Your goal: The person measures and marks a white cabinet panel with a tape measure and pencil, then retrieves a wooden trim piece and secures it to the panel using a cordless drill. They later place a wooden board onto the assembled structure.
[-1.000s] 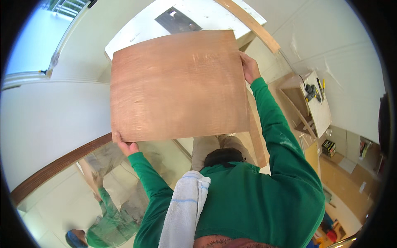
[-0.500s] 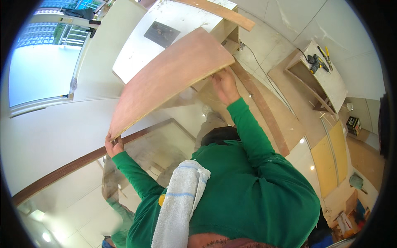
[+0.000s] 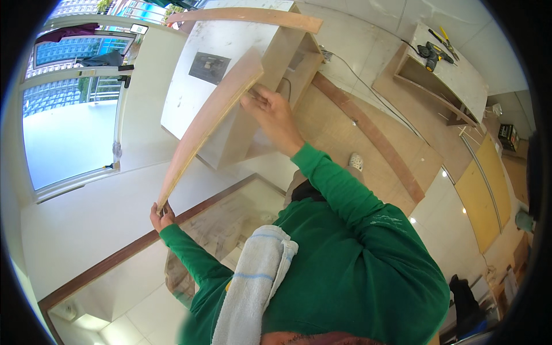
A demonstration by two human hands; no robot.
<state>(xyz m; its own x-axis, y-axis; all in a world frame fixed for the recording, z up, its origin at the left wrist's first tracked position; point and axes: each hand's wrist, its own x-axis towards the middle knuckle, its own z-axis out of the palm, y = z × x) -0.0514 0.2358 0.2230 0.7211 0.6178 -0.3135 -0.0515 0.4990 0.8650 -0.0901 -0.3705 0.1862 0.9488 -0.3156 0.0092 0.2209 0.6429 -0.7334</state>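
Observation:
Both my hands hold a thin pinkish plywood panel (image 3: 213,113) by its pale raw edge, tilted up on a steep slant. My left hand (image 3: 163,217) pinches its lower near corner. Further up, my right hand (image 3: 270,115) grips the same edge close to the far corner, the fingertips partly hidden by the panel. Behind the panel stands a white-topped cabinet (image 3: 244,34) with an open side, a grey square plate (image 3: 209,68) on its top. A long wooden strip (image 3: 247,19) lies across the cabinet's far end.
A brown wood strip (image 3: 374,138) lies on a floor sheet at right, beside a cable (image 3: 368,86). Further right, a small cabinet (image 3: 460,75) carries a drill (image 3: 432,55) and pliers (image 3: 445,41). A dark-framed mirror or glass panel (image 3: 138,234) stands at left below the window (image 3: 69,141).
The panel has swung from broad and flatter to a steeper, nearly edge-on slant. My right hand moved left and up with it; my left hand shifted slightly down. My view turned a little.

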